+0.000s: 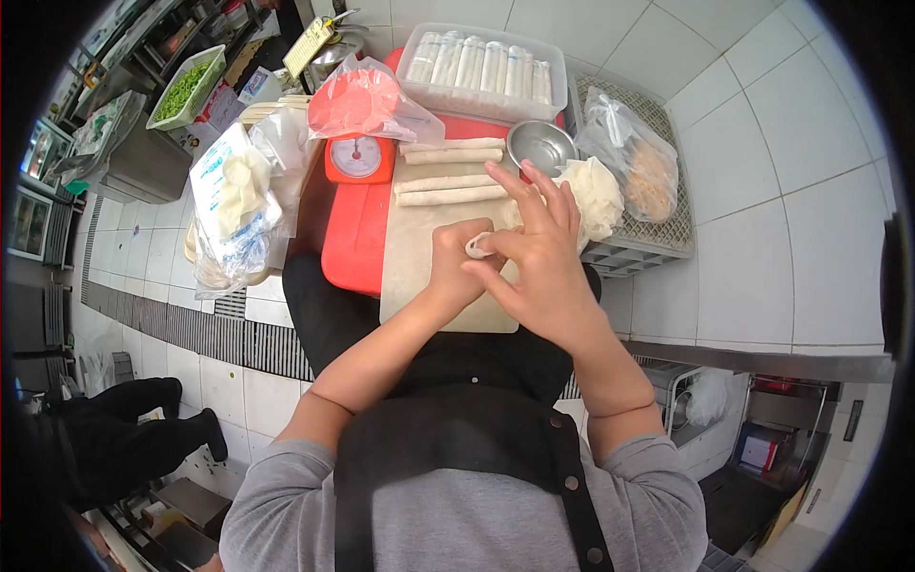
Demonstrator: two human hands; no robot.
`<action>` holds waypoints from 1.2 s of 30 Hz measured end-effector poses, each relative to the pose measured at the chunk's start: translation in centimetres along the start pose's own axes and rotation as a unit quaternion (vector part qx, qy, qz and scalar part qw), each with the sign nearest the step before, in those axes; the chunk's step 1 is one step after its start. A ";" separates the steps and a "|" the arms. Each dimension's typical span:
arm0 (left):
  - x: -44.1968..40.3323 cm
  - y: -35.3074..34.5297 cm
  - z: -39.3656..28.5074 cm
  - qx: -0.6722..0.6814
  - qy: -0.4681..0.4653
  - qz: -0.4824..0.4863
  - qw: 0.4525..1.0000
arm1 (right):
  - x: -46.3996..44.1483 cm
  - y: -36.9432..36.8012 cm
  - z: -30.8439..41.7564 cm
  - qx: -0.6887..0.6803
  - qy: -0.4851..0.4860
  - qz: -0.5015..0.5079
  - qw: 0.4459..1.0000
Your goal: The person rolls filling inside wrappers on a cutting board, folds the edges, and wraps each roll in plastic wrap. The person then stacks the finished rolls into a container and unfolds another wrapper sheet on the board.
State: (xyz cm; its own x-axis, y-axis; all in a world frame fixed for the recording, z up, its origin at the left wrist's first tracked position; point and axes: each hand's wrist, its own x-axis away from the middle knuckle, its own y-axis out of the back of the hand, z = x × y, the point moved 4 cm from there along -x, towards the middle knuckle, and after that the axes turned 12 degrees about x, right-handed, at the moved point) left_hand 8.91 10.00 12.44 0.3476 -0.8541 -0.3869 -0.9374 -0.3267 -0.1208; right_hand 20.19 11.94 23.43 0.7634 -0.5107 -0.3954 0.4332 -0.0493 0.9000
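Note:
My left hand [457,260] is closed round a small white roll [478,245], whose open end shows at the top of the fist. Thumb and index finger of my right hand [543,253] touch that end, while its other fingers stretch upward. Both hands are over a beige board [419,250]. Several long pale rolls [451,183] lie on the board beyond the hands. A metal bowl [541,145] stands past my right hand, beside a pile of thin pale wrappers [595,195].
An orange scale [358,159] carries a plastic-wrapped red pan. Behind the board is a tub [481,71] of wrapped rolls. A plastic bag [624,153] lies on a crate at right, with bagged wrappers [243,195] at left. Another person's legs [143,419] show at lower left.

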 end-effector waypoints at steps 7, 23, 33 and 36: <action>-0.2 0.7 -0.2 -0.066 -0.038 -0.111 0.991 | 1.1 -1.3 0.2 -0.118 -0.056 -0.144 0.981; 0.4 1.4 -0.8 -0.129 -0.087 -0.095 0.983 | 2.1 -3.7 1.2 0.087 -0.016 -0.197 0.977; 0.0 1.1 -0.8 -0.041 0.037 -0.047 0.997 | 1.4 -3.1 -2.7 -0.185 -0.108 -0.187 0.959; 0.1 0.6 -0.4 -0.033 0.029 -0.032 0.999 | 1.8 -3.4 -2.6 -0.158 -0.113 -0.161 0.968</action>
State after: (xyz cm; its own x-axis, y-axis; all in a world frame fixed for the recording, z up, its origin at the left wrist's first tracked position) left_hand 8.37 9.50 12.72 0.4092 -0.8518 -0.3271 -0.9103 -0.4056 -0.0826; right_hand 21.31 13.43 19.18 0.4559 -0.6887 -0.5638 0.7829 0.0090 0.6221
